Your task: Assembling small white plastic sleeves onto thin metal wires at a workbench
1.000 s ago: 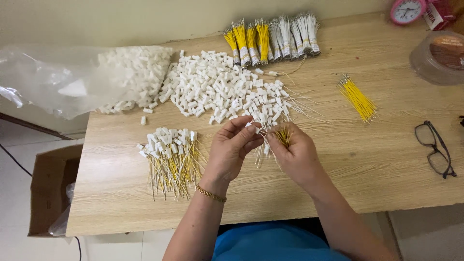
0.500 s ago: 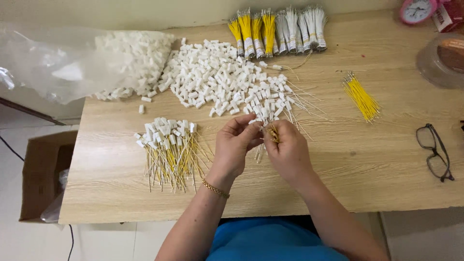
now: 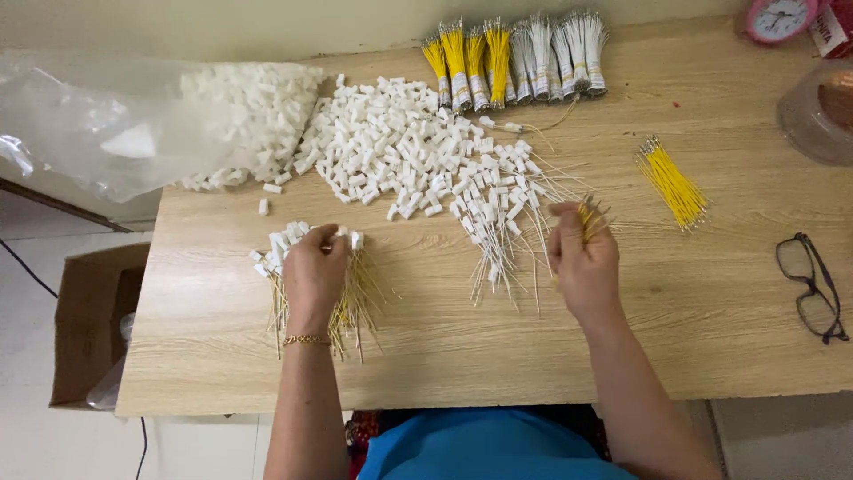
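My left hand (image 3: 315,271) rests on a pile of finished pieces (image 3: 284,258), small white connectors with yellow wires hanging toward the table's front edge; its fingers curl down onto them. My right hand (image 3: 582,258) is raised over the table's middle and pinches a small bunch of yellow wires (image 3: 593,218). Between the hands lies a spread of white connectors with white wires (image 3: 498,209), and behind that a large heap of loose white connectors (image 3: 391,147).
A clear plastic bag of white connectors (image 3: 178,120) lies at the back left. Taped bundles of yellow and white wires (image 3: 515,58) line the back edge. Loose yellow wires (image 3: 671,182), black glasses (image 3: 809,289), a pink clock (image 3: 782,18), a plastic container (image 3: 817,111), and a cardboard box (image 3: 89,329) on the floor.
My hands, working together at the table's middle, have parted. The left one moved left onto the finished pile; the right one stayed near the middle with its yellow wires.
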